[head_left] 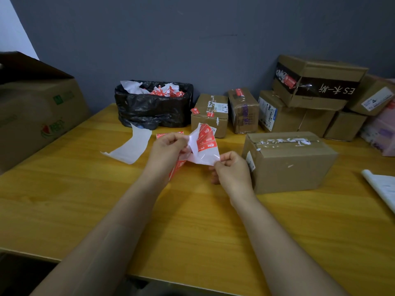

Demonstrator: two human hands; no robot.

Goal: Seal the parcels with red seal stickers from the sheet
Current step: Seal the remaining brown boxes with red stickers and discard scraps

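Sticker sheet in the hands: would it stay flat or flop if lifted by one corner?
Probably flop: the sticker sheet bends and folds between the left hand and right hand. Likely very light, since mere pinches hold it in the air. The peeled backing paper on the table curls too.

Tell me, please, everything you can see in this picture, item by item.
table: one, yellow wood, fills the foreground
sticker sheet: one, white with red stickers, held above the table
near parcel: one, brown, on the table at right
other parcels: at least six, brown, along the back wall, some stacked
large carton: one, brown, at the left edge
bin: one, black bag, back of table, holding white and red scraps
backing paper: one, white, on the table left of the sheet
left hand: pinches the sheet
right hand: pinches the sheet's lower corner
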